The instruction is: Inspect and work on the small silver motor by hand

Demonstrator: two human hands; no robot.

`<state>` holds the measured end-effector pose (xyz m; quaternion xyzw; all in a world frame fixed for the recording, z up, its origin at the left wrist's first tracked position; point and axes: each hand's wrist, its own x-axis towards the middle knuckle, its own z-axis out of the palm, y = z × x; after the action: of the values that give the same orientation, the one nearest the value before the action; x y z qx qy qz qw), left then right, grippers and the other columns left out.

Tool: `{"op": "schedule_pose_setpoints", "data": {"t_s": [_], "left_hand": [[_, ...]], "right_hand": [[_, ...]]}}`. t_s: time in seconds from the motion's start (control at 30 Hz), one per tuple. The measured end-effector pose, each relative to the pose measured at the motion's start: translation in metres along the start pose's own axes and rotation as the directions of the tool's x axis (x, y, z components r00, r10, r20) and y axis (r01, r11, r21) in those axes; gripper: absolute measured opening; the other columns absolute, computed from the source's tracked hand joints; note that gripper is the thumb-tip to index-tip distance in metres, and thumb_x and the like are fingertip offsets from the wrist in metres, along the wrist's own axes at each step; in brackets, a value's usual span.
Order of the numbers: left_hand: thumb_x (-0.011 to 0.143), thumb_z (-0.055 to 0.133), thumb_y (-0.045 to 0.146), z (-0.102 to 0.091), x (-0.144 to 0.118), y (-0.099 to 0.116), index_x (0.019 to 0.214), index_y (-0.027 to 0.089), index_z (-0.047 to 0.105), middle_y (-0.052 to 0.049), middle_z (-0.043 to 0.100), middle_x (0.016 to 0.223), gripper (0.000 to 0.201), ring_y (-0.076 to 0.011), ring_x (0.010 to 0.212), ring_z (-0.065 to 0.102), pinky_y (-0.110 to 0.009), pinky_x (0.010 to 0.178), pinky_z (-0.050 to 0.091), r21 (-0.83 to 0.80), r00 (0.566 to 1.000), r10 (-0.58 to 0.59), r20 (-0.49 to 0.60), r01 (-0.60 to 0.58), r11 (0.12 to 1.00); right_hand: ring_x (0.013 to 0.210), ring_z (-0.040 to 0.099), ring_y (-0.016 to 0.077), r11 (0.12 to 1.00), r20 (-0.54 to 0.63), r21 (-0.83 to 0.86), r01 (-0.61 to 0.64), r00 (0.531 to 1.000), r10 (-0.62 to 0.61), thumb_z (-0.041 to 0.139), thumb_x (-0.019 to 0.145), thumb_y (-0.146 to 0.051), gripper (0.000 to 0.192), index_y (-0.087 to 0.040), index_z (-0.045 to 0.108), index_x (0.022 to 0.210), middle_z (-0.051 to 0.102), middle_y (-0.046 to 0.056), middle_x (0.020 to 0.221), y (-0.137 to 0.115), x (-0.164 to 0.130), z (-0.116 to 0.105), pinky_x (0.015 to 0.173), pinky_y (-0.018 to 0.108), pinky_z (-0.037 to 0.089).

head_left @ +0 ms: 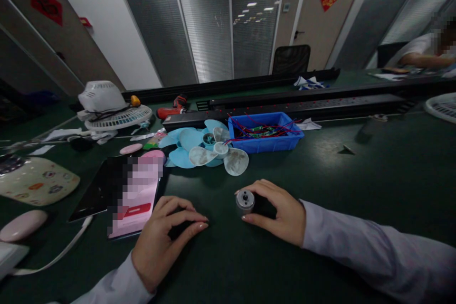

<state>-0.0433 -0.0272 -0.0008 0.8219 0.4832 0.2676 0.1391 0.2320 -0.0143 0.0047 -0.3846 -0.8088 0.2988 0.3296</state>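
Note:
A small silver cylindrical motor (pixel 245 202) stands end-up on the dark green table, with holes in its round top face. My right hand (pixel 276 209) curls around it from the right, thumb in front and fingers behind. To the left, my left hand (pixel 167 232) is closed in a pinch, thumb and index tips together above the table. Whatever may be between those tips is too small to make out. Beyond the hands lie light blue fan blades (pixel 188 140) with a dusty greyish fan blade (pixel 237 161) on top.
A blue bin (pixel 270 144) holds wires and small green circuit boards. Left of my left hand lie a phone (pixel 137 194) and a dark tablet (pixel 96 190). Farther back are a white fan (pixel 119 118), a red drill (pixel 173 110) and long black rails. Another person sits far right.

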Motion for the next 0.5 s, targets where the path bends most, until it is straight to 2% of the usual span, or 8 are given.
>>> {"op": "schedule_pose_setpoints", "data": {"t_s": [0.17,0.3,0.37,0.5], "left_hand": [[0.074,0.069,0.048,0.000,-0.001,0.000,0.100,0.038,0.070,-0.002,0.063,0.096,0.028,-0.0233,0.092,0.055,-0.038,0.077,0.051,0.038,1.000,0.007,0.000,-0.007,0.999],[0.076,0.068,0.046,0.000,0.001,0.002,0.090,0.037,0.072,-0.002,0.062,0.096,0.017,-0.0231,0.092,0.055,-0.038,0.076,0.051,0.060,0.999,0.024,-0.021,-0.023,0.998],[0.079,0.066,0.043,0.000,0.004,0.008,0.089,0.035,0.072,-0.002,0.061,0.093,0.015,-0.0220,0.091,0.054,-0.036,0.075,0.050,0.047,0.997,0.028,-0.065,-0.025,0.999],[0.083,0.063,0.031,0.008,0.018,0.028,0.092,0.030,0.070,-0.002,0.059,0.092,0.011,-0.0203,0.093,0.052,-0.035,0.079,0.046,-0.020,0.971,0.054,-0.232,-0.061,0.998]], "right_hand": [[0.091,0.057,0.0206,1.000,-0.001,0.007,-0.005,1.000,0.005,0.070,0.078,-0.027,0.032,-0.018,0.059,0.107,0.064,0.005,0.098,-0.001,0.000,-0.001,0.081,0.036,0.044],[0.091,0.056,0.0208,1.000,0.011,-0.002,-0.010,1.000,0.010,0.069,0.078,-0.028,0.032,-0.018,0.059,0.107,0.064,0.005,0.098,-0.001,0.000,-0.001,0.081,0.036,0.045],[0.091,0.056,0.0208,1.000,0.013,-0.004,-0.005,1.000,0.005,0.069,0.078,-0.029,0.032,-0.018,0.059,0.106,0.064,0.005,0.098,-0.001,0.000,-0.001,0.081,0.036,0.045],[0.089,0.056,0.0207,1.000,-0.010,-0.002,0.012,1.000,-0.012,0.070,0.078,-0.029,0.031,-0.018,0.059,0.105,0.064,0.005,0.096,0.001,0.000,0.001,0.079,0.036,0.044]]}}
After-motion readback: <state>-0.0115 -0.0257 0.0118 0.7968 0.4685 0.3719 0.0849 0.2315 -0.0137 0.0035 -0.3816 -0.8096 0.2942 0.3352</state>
